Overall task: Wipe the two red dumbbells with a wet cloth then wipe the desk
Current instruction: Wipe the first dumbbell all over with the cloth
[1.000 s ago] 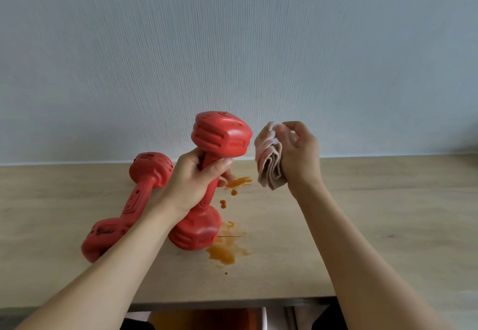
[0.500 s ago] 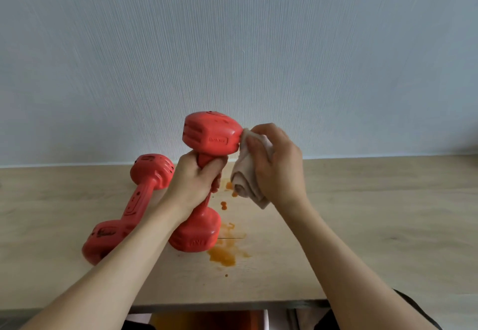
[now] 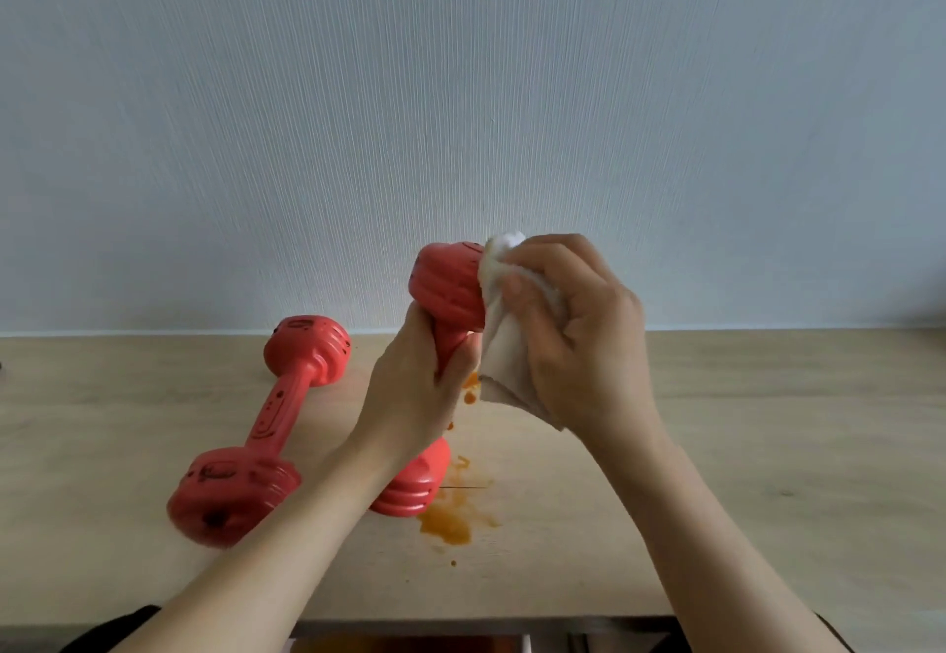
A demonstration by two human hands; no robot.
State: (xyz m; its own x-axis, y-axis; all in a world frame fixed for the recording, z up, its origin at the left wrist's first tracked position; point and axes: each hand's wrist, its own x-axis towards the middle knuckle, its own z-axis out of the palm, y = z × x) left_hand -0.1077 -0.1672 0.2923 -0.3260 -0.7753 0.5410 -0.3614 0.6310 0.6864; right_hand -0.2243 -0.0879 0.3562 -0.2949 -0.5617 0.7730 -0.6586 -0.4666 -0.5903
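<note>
The wall [image 3: 460, 89] fills the upper half of the view. Below it lies the desk [image 3: 768, 448], a light wood surface carrying an orange spill [image 3: 450, 519] near its front centre, with smaller drops further back.

Second dumbbell [image 3: 276, 427]: lies on its side on the desk, left of centre, untouched by either hand.

Held dumbbell [image 3: 448, 289]: stands near-upright and tilted, its lower head on or just above the desk at the edge of the spill. The left hand [image 3: 409, 391] has its grip clenched around the handle.

Cloth [image 3: 507, 345]: bunched in the right hand [image 3: 578, 330], whose grip is clenched on it, pressing it against the upper head.

Probable faults from this state:
- Lower head appears to touch the spill; setting it down there would likely re-soil it.
- Hanging cloth corner could drag through the drops and smear residue onto the red surface.
- Side pressure from wiping may twist the handle in the left grip.
</note>
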